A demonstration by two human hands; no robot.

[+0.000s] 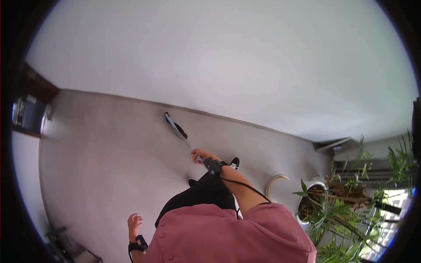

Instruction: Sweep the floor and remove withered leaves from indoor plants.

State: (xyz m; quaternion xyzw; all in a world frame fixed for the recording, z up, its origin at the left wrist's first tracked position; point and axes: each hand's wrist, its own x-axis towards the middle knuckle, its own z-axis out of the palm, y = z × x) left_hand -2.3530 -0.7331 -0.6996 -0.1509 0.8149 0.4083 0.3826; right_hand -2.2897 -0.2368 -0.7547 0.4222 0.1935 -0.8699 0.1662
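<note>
My right hand (202, 155) is closed round the handle of a broom in front of my body. The broom (176, 128) has a pale blue-grey head with black bristles, angled toward the foot of the white wall. I cannot tell whether its bristles touch the floor. My left hand (135, 222) hangs low at my left side, fingers loosely bent and apart, with nothing in it. Each wrist wears a black strap with a small box, and a black cable runs along my right arm.
A grey floor (101, 149) meets the white wall (228, 57) ahead. Large potted plants (337, 219) in white pots stand close on my right. A dark doorway (33, 107) is at the far left, and dark objects (66, 245) sit at the lower left. My shoes (235, 162) show below.
</note>
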